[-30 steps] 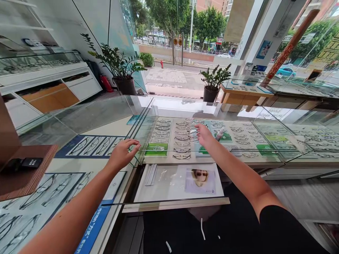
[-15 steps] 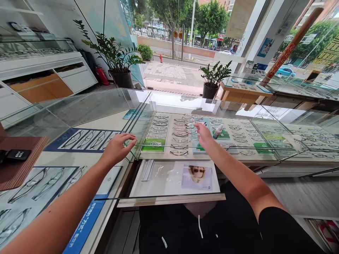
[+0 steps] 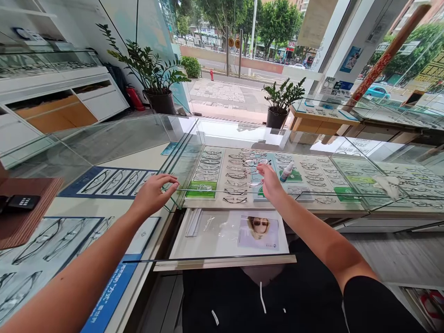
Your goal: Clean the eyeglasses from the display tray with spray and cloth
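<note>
Eyeglasses (image 3: 236, 175), glass showcase (image 3: 190, 162), plants (image 3: 157, 69), street (image 3: 256, 73)

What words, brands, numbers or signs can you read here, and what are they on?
"方式": on the blue strip at lower left; its other characters are too unclear to quote surely.
Too small or blurred to read: the yellow lettering at far right, and any print on the bottle, sunglasses poster or wall poster.

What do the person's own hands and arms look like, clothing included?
The left hand and right hand are ungloved, with no visible rings or watch. Both forearms are bare. A short black sleeve covers the right upper arm; the left sleeve is out of view.
</note>
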A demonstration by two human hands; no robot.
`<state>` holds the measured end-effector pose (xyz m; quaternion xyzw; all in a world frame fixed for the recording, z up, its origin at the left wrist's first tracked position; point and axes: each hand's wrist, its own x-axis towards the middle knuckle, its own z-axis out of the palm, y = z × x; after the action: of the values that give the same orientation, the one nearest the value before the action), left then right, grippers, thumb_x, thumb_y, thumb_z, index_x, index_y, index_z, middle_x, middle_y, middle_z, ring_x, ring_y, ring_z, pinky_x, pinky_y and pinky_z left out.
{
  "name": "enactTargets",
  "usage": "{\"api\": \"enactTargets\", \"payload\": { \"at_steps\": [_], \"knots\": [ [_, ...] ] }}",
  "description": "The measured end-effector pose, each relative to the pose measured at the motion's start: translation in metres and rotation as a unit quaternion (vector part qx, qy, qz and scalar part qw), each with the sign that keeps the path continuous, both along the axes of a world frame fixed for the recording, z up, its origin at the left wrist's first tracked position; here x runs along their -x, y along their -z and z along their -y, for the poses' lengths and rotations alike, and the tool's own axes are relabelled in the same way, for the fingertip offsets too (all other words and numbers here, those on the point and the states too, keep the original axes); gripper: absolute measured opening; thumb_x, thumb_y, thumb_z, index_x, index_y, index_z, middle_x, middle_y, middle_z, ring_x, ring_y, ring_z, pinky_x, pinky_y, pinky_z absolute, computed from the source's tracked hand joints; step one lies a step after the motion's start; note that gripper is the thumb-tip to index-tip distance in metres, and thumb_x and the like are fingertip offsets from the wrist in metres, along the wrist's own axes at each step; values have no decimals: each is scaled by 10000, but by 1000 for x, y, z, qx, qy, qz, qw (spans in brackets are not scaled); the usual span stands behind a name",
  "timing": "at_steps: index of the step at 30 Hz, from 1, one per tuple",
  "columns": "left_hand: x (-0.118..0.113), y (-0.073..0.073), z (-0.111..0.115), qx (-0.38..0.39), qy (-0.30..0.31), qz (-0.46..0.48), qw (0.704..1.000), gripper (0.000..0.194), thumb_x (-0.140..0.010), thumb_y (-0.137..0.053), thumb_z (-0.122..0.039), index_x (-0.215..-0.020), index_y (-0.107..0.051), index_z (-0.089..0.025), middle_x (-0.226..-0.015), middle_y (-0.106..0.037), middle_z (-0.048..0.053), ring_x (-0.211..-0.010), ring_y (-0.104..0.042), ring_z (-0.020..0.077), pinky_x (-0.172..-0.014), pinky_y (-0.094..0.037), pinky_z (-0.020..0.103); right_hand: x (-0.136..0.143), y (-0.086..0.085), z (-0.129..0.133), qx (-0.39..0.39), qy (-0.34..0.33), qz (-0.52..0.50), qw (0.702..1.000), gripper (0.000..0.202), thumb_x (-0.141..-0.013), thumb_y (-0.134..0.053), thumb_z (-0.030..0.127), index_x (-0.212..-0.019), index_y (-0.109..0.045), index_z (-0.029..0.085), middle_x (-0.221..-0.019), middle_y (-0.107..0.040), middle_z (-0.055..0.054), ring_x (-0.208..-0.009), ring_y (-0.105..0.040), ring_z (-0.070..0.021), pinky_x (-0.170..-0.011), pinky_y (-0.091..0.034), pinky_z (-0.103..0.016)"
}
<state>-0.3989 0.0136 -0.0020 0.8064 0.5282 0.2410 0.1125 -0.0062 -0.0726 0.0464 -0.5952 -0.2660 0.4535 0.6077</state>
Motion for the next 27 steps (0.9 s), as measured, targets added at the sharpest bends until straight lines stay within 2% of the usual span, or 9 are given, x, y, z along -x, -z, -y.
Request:
{"api": "enactTargets", "payload": {
  "at_steps": [4, 7, 9, 11, 15, 17, 19, 23, 27],
  "knots": [
    [0, -1, 1, -5, 8, 6, 1000, 392, -957, -526, -556, -964, -749, -234, -1244, -764, 107, -1207, -660, 340, -1022, -509, 464, 5, -9, 25, 1, -40, 5, 999, 273, -733, -721, 430, -942, -667, 264, -1330, -662, -60, -1395, -512, -311, -1208, -300, -489],
    [0, -2, 2, -7, 11, 11, 1000, 390, -951, -531, -556, -962, -755, -237, -1239, -765, 108, -1194, -668, 345, -1036, -513, 475, 0, -15, 59, -71, -71, 110, 989, 269, -812, -684, 444, -1026, -668, 280, -1283, -682, -56, -1348, -548, -313, -1193, -352, -493],
    [0, -3, 3, -7, 10, 12, 1000, 397, -949, -526, -565, -963, -756, -242, -1242, -764, 107, -1189, -670, 348, -1046, -517, 486, -17, -18, 78, -148, -21, 268, 952, 293, -878, -648, 445, -1138, -648, 311, -1342, -668, -51, -1357, -543, -322, -1210, -349, -508],
    [-1, -3, 3, -9, 6, 2, 1000, 412, -950, -514, -569, -975, -756, -237, -1250, -756, 111, -1202, -664, 358, -1063, -515, 507, -49, -15, 86, -166, 63, 415, 892, 287, -942, -566, 445, -1196, -624, 326, -1388, -651, -76, -1391, -519, -351, -1212, -355, -541],
    [-7, 4, 6, -20, 18, -52, 998, 514, -969, -498, -618, -1201, -749, -234, -1437, -678, 137, -1358, -596, 398, -1156, -453, 563, -141, 6, 68, 14, 106, 608, 787, 393, -988, -437, 422, -1293, -632, 270, -1445, -640, -155, -1438, -489, -381, -1253, -320, -580],
    [-10, 12, 8, -20, 38, -81, 996, 611, -964, -505, -664, -1392, -682, -266, -1593, -579, 138, -1494, -492, 415, -1226, -376, 593, -185, 22, 55, 112, 73, 636, 760, 493, -1002, -405, 431, -1408, -601, 230, -1532, -602, -177, -1497, -443, -371, -1281, -305, -562],
    [-13, 22, 10, -19, 51, -106, 993, 711, -959, -507, -684, -1541, -576, -281, -1702, -463, 135, -1601, -357, 419, -1284, -277, 616, -217, 38, 46, 195, 35, 639, 743, 647, -1024, -370, 508, -1552, -501, 157, -1695, -451, -202, -1601, -324, -376, -1318, -260, -551],
    [-21, 26, 20, -27, 39, -138, 989, 833, -960, -501, -687, -1639, -461, -208, -1764, -341, 190, -1654, -223, 451, -1312, -168, 655, -246, 58, 28, 277, -63, 617, 734, 918, -1030, -241, 686, -1714, -244, 73, -1823, -182, -211, -1689, -153, -383, -1363, -169, -550],
    [-56, 5, 51, -55, 112, -143, 982, 533, -1004, -535, -542, -1436, -647, -252, -1611, -562, 153, -1561, -423, 403, -1270, -310, 590, -255, 63, -3, 281, -85, 626, 723, 1039, -1013, -197, 742, -1730, -128, -8, -1835, -78, -224, -1704, -75, -393, -1372, -110, -556]
  ]
}}
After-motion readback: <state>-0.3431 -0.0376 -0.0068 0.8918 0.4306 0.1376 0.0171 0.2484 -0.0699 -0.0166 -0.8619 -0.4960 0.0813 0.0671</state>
